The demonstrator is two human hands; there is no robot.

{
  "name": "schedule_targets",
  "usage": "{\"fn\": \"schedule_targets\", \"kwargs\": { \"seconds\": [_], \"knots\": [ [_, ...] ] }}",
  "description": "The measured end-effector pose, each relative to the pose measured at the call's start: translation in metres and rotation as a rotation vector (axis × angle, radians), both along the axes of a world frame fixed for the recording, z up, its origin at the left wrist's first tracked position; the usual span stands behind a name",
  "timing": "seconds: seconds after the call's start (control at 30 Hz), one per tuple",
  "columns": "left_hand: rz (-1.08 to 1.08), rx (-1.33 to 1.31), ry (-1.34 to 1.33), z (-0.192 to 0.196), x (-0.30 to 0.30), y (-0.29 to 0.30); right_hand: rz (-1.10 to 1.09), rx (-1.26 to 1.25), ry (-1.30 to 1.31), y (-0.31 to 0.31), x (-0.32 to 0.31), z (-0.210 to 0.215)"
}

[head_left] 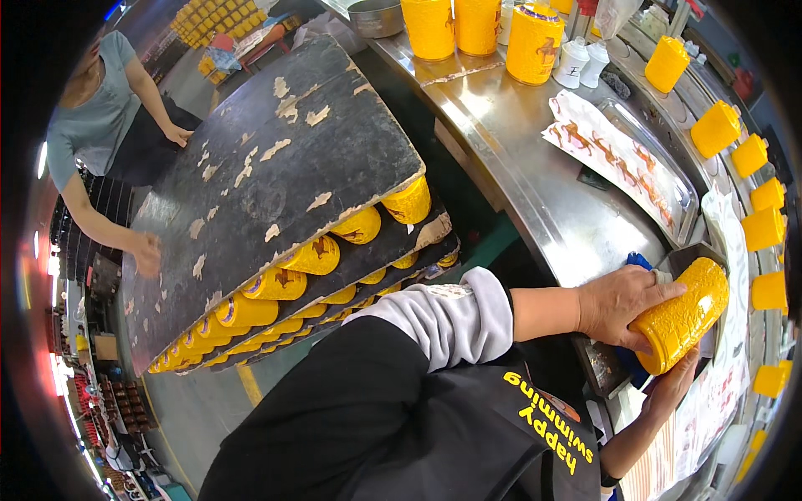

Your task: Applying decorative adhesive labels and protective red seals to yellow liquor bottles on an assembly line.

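Observation:
My left hand (622,305) lies over the top of a yellow textured bottle (689,321) that rests on its side on a dark tray (681,255) at the edge of the steel counter. My right hand (672,386) supports the same bottle from underneath, its fingers partly hidden by it. A blue cloth (637,260) peeks out just behind my left hand.
Layers of yellow bottles (280,284) lie stacked between worn black boards (267,175) to my left, where another person (100,125) holds the top board. Upright yellow bottles (533,42) and printed labels (614,163) sit on the steel counter (510,142). More yellow bottles (760,221) line the right-hand conveyor.

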State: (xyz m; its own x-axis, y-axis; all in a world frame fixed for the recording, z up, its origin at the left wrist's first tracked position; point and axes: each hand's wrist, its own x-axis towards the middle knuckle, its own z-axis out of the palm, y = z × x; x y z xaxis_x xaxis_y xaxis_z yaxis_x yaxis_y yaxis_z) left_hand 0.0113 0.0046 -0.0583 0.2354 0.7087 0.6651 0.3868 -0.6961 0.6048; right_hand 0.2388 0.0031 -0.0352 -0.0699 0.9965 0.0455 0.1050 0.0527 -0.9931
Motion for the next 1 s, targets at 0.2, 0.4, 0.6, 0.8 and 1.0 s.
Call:
{"fn": "schedule_targets", "kwargs": {
  "seconds": [0.2, 0.4, 0.6, 0.8, 1.0],
  "knots": [
    [-0.011, 0.039, -0.024, 0.003, -0.002, -0.001, -0.013, 0.039, 0.027, -0.001, -0.002, -0.001],
    [-0.004, 0.034, -0.005, 0.002, -0.001, 0.0, -0.066, 0.079, -0.053, -0.002, -0.006, -0.003],
    [-0.034, 0.021, -0.015, 0.007, -0.004, 0.001, -0.077, 0.161, -0.163, 0.001, -0.001, -0.007],
    [-0.03, 0.035, -0.024, 0.011, -0.006, 0.001, -0.001, 0.107, -0.05, -0.002, -0.009, 0.001],
    [-0.053, -0.042, 0.064, 0.015, -0.005, 0.001, 0.002, 0.116, -0.323, -0.01, -0.011, 0.017]
  ]
}}
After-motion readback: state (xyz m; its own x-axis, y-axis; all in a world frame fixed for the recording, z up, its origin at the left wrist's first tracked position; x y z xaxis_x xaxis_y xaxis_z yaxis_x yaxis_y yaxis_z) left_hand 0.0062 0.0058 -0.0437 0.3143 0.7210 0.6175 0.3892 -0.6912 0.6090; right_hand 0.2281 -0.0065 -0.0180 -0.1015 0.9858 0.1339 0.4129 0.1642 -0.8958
